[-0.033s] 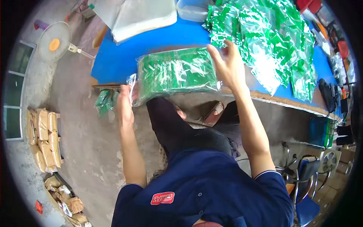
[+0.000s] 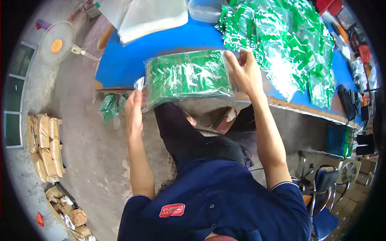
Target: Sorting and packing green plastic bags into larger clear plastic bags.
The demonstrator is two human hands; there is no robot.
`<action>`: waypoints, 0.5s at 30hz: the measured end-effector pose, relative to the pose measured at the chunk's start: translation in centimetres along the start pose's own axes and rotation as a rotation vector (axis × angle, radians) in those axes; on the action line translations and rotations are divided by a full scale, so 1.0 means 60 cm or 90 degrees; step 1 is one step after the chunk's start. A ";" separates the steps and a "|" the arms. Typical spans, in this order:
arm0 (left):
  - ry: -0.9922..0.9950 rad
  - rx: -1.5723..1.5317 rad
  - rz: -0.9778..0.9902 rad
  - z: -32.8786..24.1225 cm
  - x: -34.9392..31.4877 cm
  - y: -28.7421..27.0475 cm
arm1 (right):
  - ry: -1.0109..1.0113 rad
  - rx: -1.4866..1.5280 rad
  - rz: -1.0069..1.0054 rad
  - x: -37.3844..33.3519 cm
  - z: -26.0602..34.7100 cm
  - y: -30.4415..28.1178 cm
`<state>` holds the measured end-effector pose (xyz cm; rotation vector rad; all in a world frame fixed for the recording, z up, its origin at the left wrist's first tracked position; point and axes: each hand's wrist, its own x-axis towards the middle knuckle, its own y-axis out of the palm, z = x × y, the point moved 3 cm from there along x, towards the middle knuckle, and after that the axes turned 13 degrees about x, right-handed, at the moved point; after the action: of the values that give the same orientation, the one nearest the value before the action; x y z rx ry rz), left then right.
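A clear plastic bag (image 2: 187, 76), packed with a row of green packets, lies sideways in front of me at the table's near edge. My left hand (image 2: 134, 110) is closed on the loose, crinkled plastic at its left end; part of those fingers is hidden behind the film. At the opposite end, my right hand (image 2: 246, 74) has its thumb over the bag's upper right corner and its other fingers curled behind.
A large heap of green-and-clear packets (image 2: 281, 44) covers the right of the blue table (image 2: 169, 42). Flat clear bags (image 2: 155, 18) and a clear plastic tub (image 2: 206, 10) sit at the back. A fan (image 2: 57, 43) stands left, chairs (image 2: 325, 193) lower right.
My right hand has come down slightly, and its thumb now rests on the bag's corner. The left fingers have closed in on the loose plastic.
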<state>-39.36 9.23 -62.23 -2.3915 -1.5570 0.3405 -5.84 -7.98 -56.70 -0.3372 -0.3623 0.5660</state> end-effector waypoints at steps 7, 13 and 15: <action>0.171 0.106 -0.176 -0.073 0.016 0.020 | 0.066 0.343 0.129 -0.033 -0.040 0.048; 0.267 -0.019 -0.292 -0.081 0.016 0.034 | -0.071 0.459 -0.036 -0.067 -0.020 0.044; 0.250 -0.030 -0.264 -0.097 0.022 0.039 | -0.099 0.456 -0.046 -0.058 -0.019 0.037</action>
<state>-34.88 8.98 -57.64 -1.9391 -1.8106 -0.2387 -9.14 -8.44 -59.45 0.4094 -0.2970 0.6148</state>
